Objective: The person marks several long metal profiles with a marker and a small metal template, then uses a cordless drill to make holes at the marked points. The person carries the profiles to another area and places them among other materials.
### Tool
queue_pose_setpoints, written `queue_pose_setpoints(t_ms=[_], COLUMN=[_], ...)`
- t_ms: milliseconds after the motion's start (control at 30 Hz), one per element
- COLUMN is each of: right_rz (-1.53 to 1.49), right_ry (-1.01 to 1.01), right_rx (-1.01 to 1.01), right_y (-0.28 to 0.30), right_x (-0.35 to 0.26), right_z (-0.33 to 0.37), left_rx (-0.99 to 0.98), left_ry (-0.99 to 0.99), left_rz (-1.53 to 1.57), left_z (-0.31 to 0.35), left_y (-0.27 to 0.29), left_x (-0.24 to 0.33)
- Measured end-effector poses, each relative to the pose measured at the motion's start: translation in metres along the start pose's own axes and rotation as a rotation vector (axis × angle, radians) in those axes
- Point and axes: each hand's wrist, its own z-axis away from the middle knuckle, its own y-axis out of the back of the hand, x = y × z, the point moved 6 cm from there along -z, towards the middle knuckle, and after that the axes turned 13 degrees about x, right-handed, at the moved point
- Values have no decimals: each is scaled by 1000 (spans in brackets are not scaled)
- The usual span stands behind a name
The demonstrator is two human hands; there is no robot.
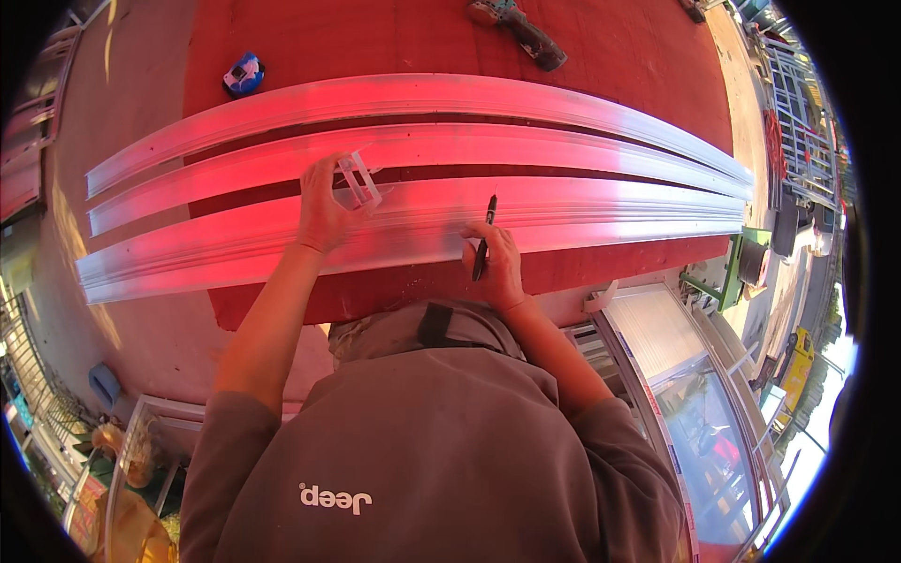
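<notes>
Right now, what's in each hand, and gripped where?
Left hand: small pale open-frame piece, grip on its left side. Right hand: black marker pen, grip around mid-barrel.

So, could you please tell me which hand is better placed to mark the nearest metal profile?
Probably the right hand: it holds a black pen near that metal profile, while the left hand is occupied holding a small pale frame.

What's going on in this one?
A person's left hand holds a short profile piece above three long metal rails, and the right hand holds a black pen. The rails lie side by side across a red cover. Beyond them rest a tape measure and a drill.
</notes>
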Motion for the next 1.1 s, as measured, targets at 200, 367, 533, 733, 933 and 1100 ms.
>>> queue_pose_setpoints(t_ms=[200,367,533,733,933,1100], right_rz=[196,306,414,458,419,263], right_ry=[1,-50,-78,-76,-127,-136], right_rx=[0,106,156,185,197,262], right_y=[-27,-31,-20,-24,-24,-29], right_x=[-6,-3,15,19,9,-17], right_z=[67,73,94,102,101,101], left_rx=[-22,-32,-218,-344,-315,-303], left_ry=[-3,1,-144,-141,-173,-191], left_rz=[19,-81,-164,-200,-171,-173], left_z=[76,103,124,130,127,127], left_y=[30,65,78,74,69,70], left_x=[12,-6,-25,-35,-24,-25])
